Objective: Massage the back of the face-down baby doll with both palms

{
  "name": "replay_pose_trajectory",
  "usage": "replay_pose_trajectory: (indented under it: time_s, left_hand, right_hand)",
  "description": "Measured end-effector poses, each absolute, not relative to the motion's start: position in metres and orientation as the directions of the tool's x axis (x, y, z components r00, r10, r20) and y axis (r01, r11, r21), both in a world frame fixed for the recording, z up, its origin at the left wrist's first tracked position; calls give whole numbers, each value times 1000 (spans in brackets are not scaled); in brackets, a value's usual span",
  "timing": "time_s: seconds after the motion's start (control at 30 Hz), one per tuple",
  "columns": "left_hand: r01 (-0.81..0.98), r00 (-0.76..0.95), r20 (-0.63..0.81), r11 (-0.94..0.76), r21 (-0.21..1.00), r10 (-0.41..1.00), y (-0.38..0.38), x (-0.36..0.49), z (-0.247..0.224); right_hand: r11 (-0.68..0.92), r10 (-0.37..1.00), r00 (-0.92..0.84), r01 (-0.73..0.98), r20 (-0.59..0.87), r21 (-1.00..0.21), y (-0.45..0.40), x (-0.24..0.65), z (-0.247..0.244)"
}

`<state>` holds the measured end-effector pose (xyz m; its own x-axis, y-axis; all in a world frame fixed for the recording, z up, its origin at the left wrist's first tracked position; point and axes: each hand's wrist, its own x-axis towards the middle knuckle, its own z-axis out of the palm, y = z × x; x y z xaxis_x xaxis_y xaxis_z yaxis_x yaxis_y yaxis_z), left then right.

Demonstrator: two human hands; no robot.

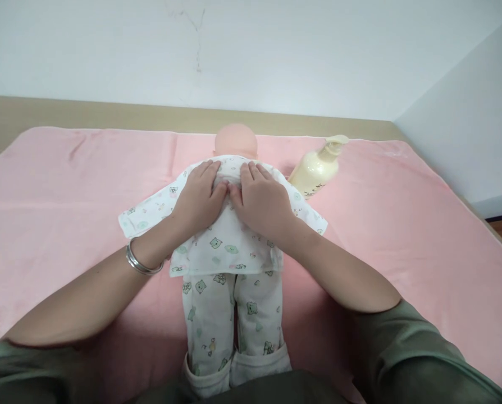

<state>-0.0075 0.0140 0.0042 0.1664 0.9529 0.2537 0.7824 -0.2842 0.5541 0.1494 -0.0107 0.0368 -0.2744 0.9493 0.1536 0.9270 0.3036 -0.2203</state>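
Note:
A baby doll [236, 140] lies with its bald head away from me and no face showing. It wears a white printed shirt [229, 249] and matching trousers [257, 314] with folded cuffs. My left hand [202, 193] rests flat on the left of its upper body, fingers stretched toward the head. On the other side my right hand [261, 193] lies flat in the same way, the two thumbs almost meeting in the middle. Neither hand grips anything. Both shirt sleeves spread out sideways.
Just right of the doll's shoulder, a cream pump bottle [318, 168] lies tilted on the pink sheet [402, 224]. A tan table edge [108, 115] runs along the white wall [276, 56] at the back. Another wall meets it at the right.

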Motion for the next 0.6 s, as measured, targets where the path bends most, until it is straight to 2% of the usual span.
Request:
replay_pose_trajectory:
  time_s: [0.13, 0.27, 0.43, 0.6]
  left_hand:
    - [776, 173, 256, -292, 559, 951, 17, -9, 7]
    - [812, 188, 218, -277, 513, 958, 7, -5, 12]
    - [827, 236, 255, -331, 455, 938, -17, 4, 13]
    - [812, 227, 238, -319, 489, 944, -16, 4, 14]
  right_hand:
    - [336, 942, -330, 929, 64, -157, -27, 146, 48]
    - [343, 936, -353, 914, -8, -219, -17, 153, 55]
    - [356, 932, -358, 866, 61, -350, 11, 164, 47]
    - [312, 950, -299, 888, 91, -337, 11, 160, 40]
